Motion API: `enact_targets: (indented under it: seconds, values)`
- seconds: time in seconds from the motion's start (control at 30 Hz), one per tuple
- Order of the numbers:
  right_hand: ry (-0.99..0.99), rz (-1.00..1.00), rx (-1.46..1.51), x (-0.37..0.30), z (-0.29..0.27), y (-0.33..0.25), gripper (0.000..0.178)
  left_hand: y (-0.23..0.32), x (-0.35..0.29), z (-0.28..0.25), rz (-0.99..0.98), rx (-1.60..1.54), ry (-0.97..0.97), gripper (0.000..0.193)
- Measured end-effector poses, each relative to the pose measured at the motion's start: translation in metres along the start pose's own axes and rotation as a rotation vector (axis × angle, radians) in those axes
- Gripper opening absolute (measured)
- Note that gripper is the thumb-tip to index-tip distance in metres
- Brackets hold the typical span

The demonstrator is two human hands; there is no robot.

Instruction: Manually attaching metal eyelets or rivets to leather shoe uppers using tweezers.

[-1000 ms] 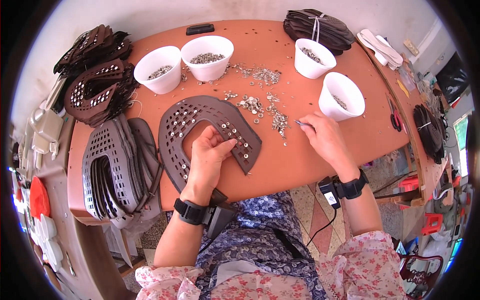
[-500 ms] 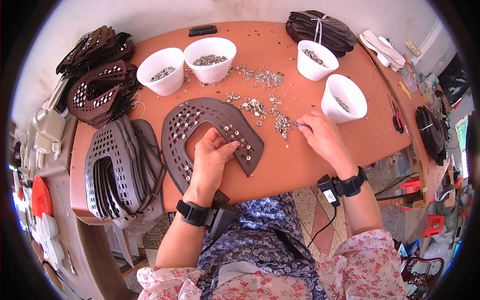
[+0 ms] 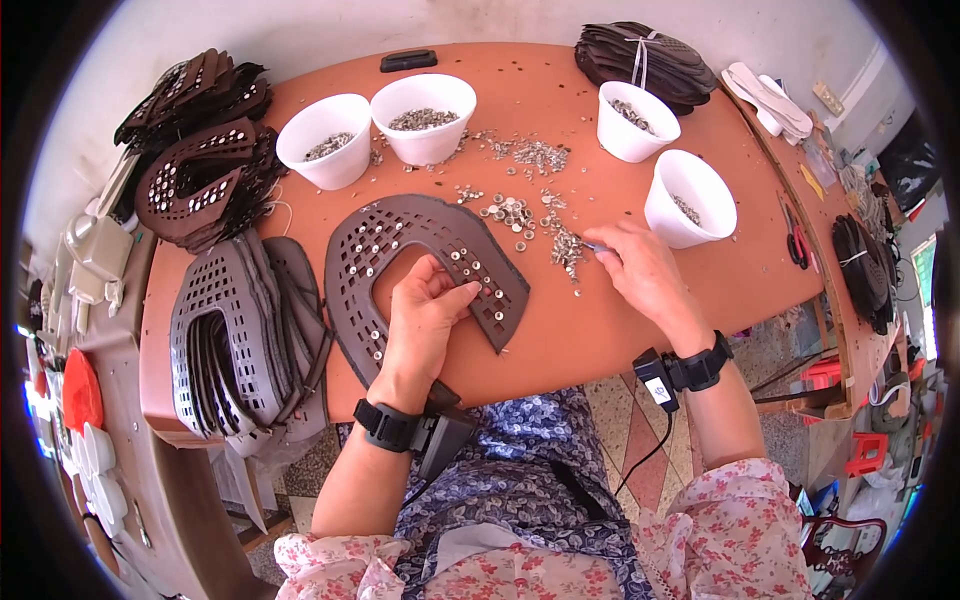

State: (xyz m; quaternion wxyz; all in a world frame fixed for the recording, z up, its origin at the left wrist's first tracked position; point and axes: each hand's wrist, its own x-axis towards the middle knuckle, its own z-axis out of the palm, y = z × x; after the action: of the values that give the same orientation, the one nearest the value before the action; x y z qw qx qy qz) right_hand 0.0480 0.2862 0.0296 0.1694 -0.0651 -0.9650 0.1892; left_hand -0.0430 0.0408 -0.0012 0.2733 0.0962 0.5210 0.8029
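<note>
A brown, horseshoe-shaped shoe upper (image 3: 345,270) with rows of slots lies before me, round silver studs set in several of its slots. My left hand (image 3: 420,315) is closed on the inner edge of its right arm, thumb on top. Just right of the upper, my right hand (image 3: 648,268) is closed in a pinch on a slim metal tool that looks like tweezers (image 3: 594,246). The tool's tip is at the edge of a small heap of metal studs (image 3: 566,250); whether it grips a stud is too small to tell.
Two white tubs of studs (image 3: 322,172) (image 3: 428,150) stand at the back left, two more (image 3: 630,145) (image 3: 680,230) at the right. Stacked uppers (image 3: 225,330) lie at the left. Loose studs (image 3: 540,155) are scattered mid-table. Red-handled scissors (image 3: 797,245) lie near the right edge.
</note>
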Motion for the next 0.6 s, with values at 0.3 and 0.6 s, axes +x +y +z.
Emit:
enact_targets:
  seconds: [0.3, 0.6]
  values:
    - [-0.005, -0.077, -0.085, -0.002, 0.004, -0.002, 0.019, 0.005, -0.004, 0.001, 0.000, -0.009, -0.033, 0.038]
    - [-0.120, 0.055, 0.289, -0.022, -0.014, -0.071, 0.020, 0.007, -0.004, 0.003, -0.040, -0.013, -0.083, 0.053]
